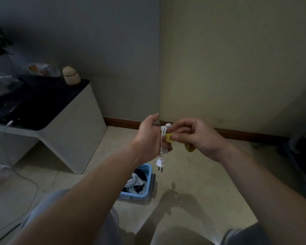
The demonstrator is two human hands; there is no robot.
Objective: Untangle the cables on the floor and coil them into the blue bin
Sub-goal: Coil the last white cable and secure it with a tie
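Left hand: your fingers curl round white cable coil.
Right hand: you pinch yellow tie.
Blue bin: 6 o'clock.

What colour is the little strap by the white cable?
Yellow. The head view, the only one, shows the strap right against the white cable.

bin on floor | cables in bin | cabinet left of bin

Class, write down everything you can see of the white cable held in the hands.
The white cable, which looks plastic-coated, is folded into a tight upright bundle held in mid-air and gripped by the left hand. The right hand pinches a yellow strap against its middle. Its two-pin plug hangs free below, pins down.
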